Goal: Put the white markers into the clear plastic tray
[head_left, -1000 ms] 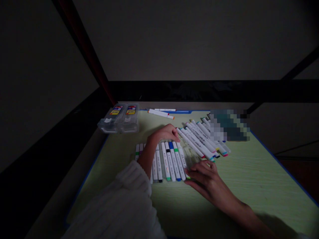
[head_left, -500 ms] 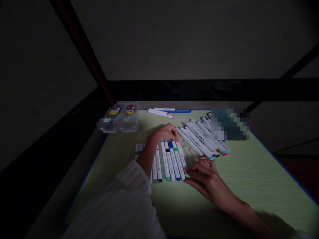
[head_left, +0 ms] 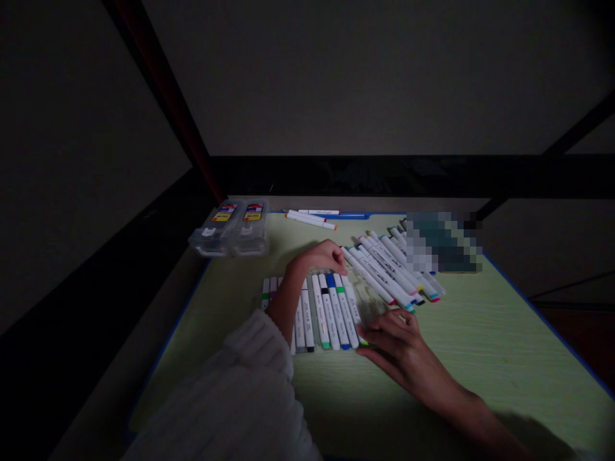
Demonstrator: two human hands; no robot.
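Note:
A row of white markers with coloured caps (head_left: 329, 310) lies side by side on the pale green table (head_left: 480, 346). My left hand (head_left: 317, 257) rests at the far ends of that row, fingers curled down onto the marker tips. My right hand (head_left: 391, 339) lies at the near right end of the row, fingers stretched flat against the outermost marker. A second, slanted group of markers (head_left: 389, 266) lies just right of my left hand. My left arm, in a white knitted sleeve (head_left: 240, 390), crosses over part of the row.
Two clear plastic marker cases (head_left: 233, 235) stand at the table's far left corner. Two loose markers (head_left: 312, 219) lie near the far edge. A blurred dark patch (head_left: 442, 242) sits at the far right. Dark bars frame the table; the surroundings are dim.

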